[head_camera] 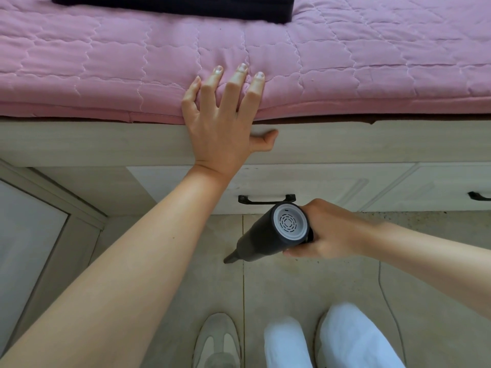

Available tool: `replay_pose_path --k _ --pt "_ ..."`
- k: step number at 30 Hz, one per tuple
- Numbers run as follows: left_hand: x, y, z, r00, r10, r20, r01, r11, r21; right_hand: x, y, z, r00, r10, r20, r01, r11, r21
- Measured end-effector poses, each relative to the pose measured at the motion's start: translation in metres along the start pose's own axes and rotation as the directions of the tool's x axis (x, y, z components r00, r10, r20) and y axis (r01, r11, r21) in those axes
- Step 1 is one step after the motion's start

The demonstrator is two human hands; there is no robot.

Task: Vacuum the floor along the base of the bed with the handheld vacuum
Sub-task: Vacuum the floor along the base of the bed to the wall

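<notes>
The left hand (221, 120) lies flat on the edge of the bed (79, 144), palm down. Its 4 fingers are straight and spread across the pink quilt (372, 65); the thumb presses the pale wooden side rail below the quilt edge. It holds nothing.

The right hand (332, 232) grips the vacuum (271, 232) with fingers curled round the rear of the dark cylindrical body. The white vented end cap faces the camera. The body tilts down and to the left, with the narrow nozzle (231, 257) pointing at the floor (292, 282) close to a tile joint. Whether the nozzle tip touches the tile cannot be told.

The vacuum sits in front of the bed's drawer front, just below a black handle (265, 199). A 2nd handle (478, 195) shows at the right edge.

A dark flat object (172, 6) rests on the quilt at the top. A grey shoe (216, 341) and white trouser legs (345, 338) appear at the bottom. A thin white cable (385, 290) runs across the floor on the right.
</notes>
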State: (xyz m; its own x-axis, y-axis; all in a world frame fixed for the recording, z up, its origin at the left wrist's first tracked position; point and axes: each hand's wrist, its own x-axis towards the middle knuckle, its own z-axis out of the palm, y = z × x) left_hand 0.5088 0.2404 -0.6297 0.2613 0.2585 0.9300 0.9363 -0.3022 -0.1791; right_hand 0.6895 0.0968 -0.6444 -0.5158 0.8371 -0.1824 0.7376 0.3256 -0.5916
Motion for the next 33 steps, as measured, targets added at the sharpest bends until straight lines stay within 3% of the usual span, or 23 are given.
replay_pose_path --k 4,10,16,20,33 --pt "0.002 0.000 -0.001 1.000 -0.007 -0.004 0.007 1.000 -0.014 -0.002 0.000 -0.006 0.998 0.007 0.055 -0.005 0.999 -0.041" --pt "0.002 0.001 -0.003 1.000 -0.019 0.013 0.020 0.999 -0.034 -0.006 0.008 -0.013 0.999 0.038 0.021 -0.036 0.996 -0.079" --pt "0.005 0.004 -0.005 0.999 -0.027 0.030 0.029 0.997 -0.072 -0.017 0.012 -0.022 0.996 0.064 0.062 -0.062 0.997 -0.036" --pt "0.012 0.011 -0.006 0.998 0.040 0.055 -0.034 0.994 -0.107 -0.009 0.011 -0.027 0.994 0.073 0.083 -0.071 0.997 -0.021" --pt "0.021 0.037 0.004 1.000 0.022 -0.013 -0.024 0.984 -0.176 -0.001 0.024 -0.032 0.989 0.025 0.143 -0.025 1.000 0.000"
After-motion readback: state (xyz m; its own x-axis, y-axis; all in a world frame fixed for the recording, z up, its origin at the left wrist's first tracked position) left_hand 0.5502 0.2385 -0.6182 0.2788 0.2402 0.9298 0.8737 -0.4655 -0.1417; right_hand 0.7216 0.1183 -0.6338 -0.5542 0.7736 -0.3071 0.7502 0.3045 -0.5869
